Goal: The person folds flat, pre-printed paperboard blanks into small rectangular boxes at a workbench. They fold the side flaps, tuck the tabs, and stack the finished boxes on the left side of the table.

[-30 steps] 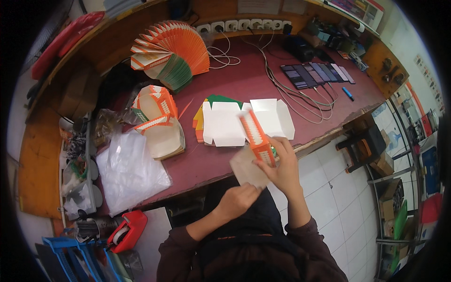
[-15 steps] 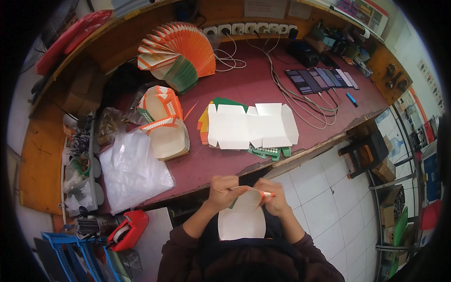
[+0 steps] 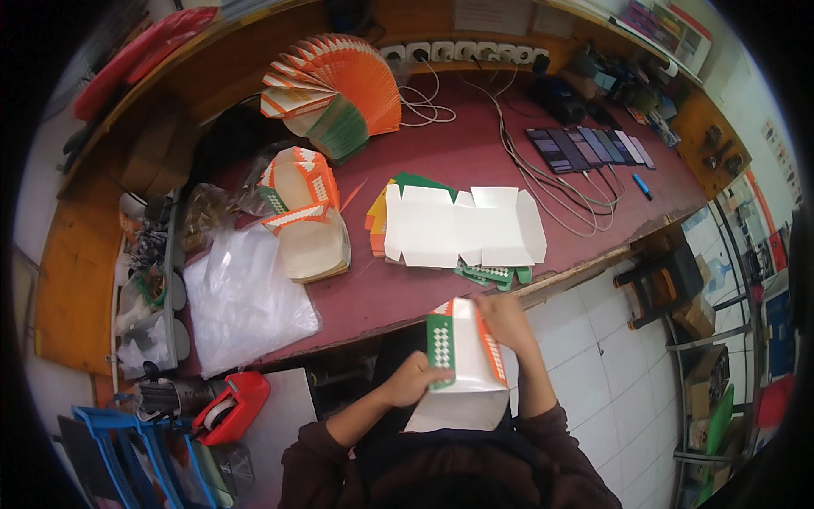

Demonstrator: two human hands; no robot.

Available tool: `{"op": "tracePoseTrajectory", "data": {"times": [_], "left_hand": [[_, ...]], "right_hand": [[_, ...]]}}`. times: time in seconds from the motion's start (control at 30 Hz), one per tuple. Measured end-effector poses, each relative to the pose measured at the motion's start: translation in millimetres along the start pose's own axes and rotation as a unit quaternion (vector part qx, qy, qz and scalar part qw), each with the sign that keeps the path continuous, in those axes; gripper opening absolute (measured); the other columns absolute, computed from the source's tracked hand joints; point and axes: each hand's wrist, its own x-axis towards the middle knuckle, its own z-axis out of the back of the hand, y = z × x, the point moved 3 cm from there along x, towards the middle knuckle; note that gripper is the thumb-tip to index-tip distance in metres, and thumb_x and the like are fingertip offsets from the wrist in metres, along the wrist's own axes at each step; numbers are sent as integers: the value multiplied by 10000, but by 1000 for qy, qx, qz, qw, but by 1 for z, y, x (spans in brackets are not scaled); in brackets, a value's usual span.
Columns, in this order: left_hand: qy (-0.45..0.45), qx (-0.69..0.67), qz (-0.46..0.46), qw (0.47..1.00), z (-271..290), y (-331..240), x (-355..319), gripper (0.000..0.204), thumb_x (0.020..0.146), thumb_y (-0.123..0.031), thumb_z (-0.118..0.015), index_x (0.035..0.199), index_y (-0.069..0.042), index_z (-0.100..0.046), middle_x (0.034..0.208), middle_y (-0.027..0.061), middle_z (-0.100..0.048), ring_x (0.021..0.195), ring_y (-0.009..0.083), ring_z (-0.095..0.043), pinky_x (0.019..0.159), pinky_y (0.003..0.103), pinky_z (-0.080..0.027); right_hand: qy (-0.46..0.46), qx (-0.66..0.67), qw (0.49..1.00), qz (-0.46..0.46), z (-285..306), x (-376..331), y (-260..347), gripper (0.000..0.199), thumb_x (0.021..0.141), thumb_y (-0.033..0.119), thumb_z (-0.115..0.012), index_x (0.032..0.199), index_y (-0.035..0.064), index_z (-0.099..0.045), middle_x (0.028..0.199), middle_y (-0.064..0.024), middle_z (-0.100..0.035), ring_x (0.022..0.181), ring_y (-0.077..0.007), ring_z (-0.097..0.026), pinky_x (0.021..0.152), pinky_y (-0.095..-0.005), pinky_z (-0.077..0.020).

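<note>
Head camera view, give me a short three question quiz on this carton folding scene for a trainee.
1. True or false: both hands grip the half-folded carton below the table edge.
2. What lies nearest the red tape dispenser? A) the row of phones B) the clear plastic bag C) the blue pen
3. Fill in: the flat white carton blanks lie on the ___ table top.

Key:
1. True: the left hand and the right hand hold it by its sides.
2. B, the clear plastic bag.
3. Dark red; the table top is that colour.
</note>
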Motion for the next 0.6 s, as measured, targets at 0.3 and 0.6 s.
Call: {"op": "tracePoseTrajectory", "data": {"times": [0.3, 0.6], "left_hand": [[-207, 206, -96, 951, 60, -48, -52, 274, 936, -230, -552, 863, 27, -611, 782, 102, -590, 739, 166, -584, 707, 301, -456], [-461, 466, -286, 699, 261, -91, -36, 259, 760, -59, -666, 1008, -38, -599, 1316, 174, -439, 1202, 310, -468, 1003, 398, -383]], "right_hand": [[315, 352, 881, 9, -32, -10, 30, 500, 900, 366, -568, 1210, -24, -526, 1073, -198, -613, 1021, -254, -587, 849, -382, -461], [87, 104, 987, 82, -88, 154, 90, 404, 825, 229, -660, 1108, -40, -554, 799, -203, -665, 793, -312, -666, 696, -382, -510]]}}
